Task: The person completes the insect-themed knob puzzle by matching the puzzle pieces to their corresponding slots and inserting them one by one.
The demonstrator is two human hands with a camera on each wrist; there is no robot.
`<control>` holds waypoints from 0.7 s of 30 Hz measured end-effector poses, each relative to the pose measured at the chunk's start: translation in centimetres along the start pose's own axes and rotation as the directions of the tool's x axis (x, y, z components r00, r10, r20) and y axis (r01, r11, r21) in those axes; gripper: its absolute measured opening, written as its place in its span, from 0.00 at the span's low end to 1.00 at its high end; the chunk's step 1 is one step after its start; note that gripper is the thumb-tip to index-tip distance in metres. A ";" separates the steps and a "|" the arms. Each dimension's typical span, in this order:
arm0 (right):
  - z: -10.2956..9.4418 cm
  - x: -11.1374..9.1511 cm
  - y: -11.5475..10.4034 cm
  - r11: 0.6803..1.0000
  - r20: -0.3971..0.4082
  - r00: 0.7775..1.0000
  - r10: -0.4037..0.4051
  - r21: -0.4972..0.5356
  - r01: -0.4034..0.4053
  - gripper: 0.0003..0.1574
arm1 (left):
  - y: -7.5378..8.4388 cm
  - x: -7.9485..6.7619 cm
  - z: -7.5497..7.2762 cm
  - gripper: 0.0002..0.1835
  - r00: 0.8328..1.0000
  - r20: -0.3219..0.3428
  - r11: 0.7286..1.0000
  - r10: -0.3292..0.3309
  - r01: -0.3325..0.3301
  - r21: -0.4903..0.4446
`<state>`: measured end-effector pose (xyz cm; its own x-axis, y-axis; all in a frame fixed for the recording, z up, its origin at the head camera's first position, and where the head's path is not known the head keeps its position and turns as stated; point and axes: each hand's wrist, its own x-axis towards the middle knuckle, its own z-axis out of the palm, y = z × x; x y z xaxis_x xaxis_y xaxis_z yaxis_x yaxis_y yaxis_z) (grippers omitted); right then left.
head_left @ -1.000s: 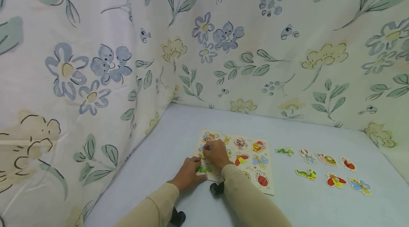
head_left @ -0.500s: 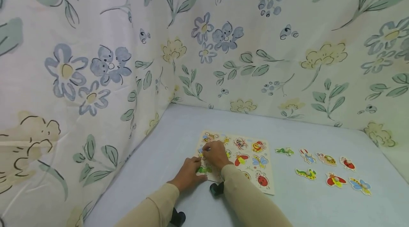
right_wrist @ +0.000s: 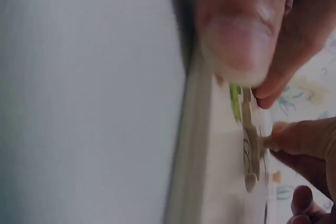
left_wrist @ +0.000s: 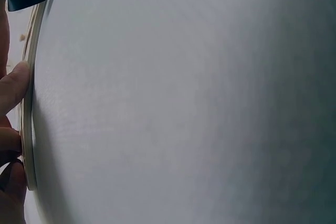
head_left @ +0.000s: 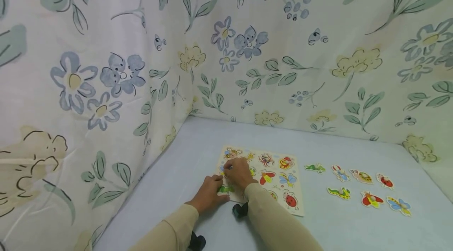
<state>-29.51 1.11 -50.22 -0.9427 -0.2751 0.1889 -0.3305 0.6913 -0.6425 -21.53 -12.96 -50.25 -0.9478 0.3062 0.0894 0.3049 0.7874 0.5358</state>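
Note:
A cream wooden puzzle board [head_left: 279,188] with coloured insect pictures lies on the table. My left hand [head_left: 209,194] grips its near left corner, thumb at the front edge and fingers at the left side. The left wrist view shows bent fingertips [left_wrist: 18,85] against the board's edge. Over the board's left part, my right hand [head_left: 239,172] pinches a puzzle piece, mostly covered in the head view. The right wrist view shows that piece [right_wrist: 251,156] edge-on, its small knob between thumb and finger, close at the board's surface. A green insect picture [head_left: 225,189] shows between the hands.
To the right of the board lie several loose insect pieces, among them a green caterpillar [head_left: 315,167], a ladybird [head_left: 385,181], a red-winged bug [head_left: 371,200] and a blue butterfly [head_left: 399,206]. Flower-printed cloth [head_left: 283,46] hangs behind and at the left of the pale table [head_left: 198,137].
The head view has tilted slightly. Both hands stay at nearly the same places on the board, with the right fingertips shifted only a little; the loose pieces have not moved.

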 end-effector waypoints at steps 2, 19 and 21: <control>-0.2 0.0 0.0 1.000 -0.009 1.000 -0.028 0.003 0.028 0.04 | -0.1 0.0 0.0 0.33 1.000 -0.001 1.000 0.006 -0.006 0.001; -5.8 -2.2 -3.2 0.950 -0.226 0.944 -0.239 0.146 0.275 0.10 | 0.0 0.1 0.2 0.34 1.000 0.007 1.000 -0.015 0.015 0.008; -6.6 -2.9 -3.7 0.938 -0.257 0.929 -0.265 0.156 0.311 0.10 | -0.1 0.1 0.2 0.33 1.000 0.010 1.000 -0.018 0.018 0.012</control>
<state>-25.86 3.76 -43.48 -0.8003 -0.2674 0.5367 -0.5955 0.4587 -0.6595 -21.63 -12.87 -50.47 -0.9520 0.2975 0.0716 0.2894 0.7990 0.5272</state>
